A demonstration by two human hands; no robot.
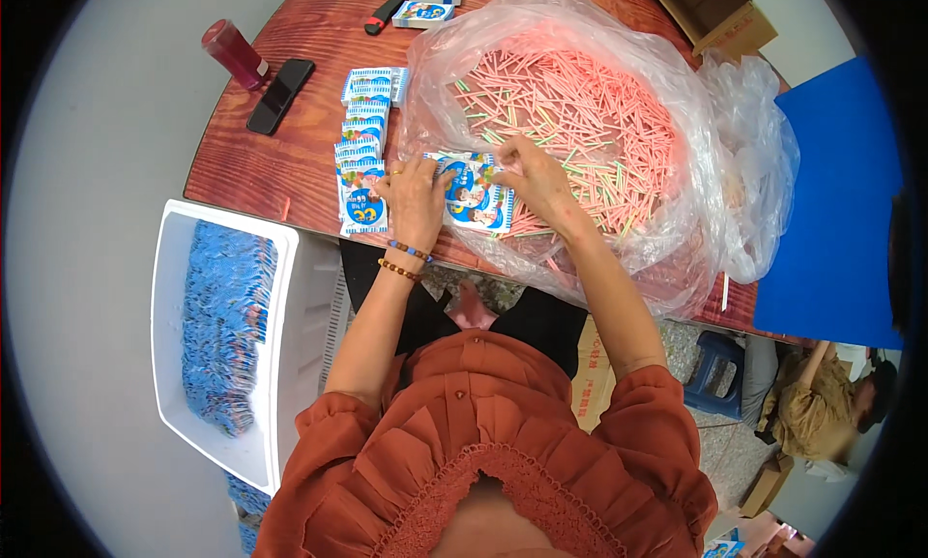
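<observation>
Several small blue-and-white printed packets (pixel 474 202) overlap at the table's near edge, between my two hands. My left hand (pixel 416 195), with beaded bracelets at the wrist, grips their left side, its thumb lying over the edge. At their upper right edge, my right hand (pixel 543 186) is closed with thumb and fingers bent; what lies between its fingertips is too small to tell. Just behind is a large clear plastic bag (pixel 454 50), its mouth spread wide around many thin pink and pale green sticks (pixel 590 99). Left of my left hand runs an overlapping row of similar packets (pixel 364 190).
A white foam box (pixel 290 268) full of blue packets stands at the left. On the table are a phone (pixel 280 96), a red bottle (pixel 235 55), a box cutter (pixel 387 13) and stacked packets (pixel 425 14). A blue panel (pixel 836 200) and another person (pixel 822 403) are at the right.
</observation>
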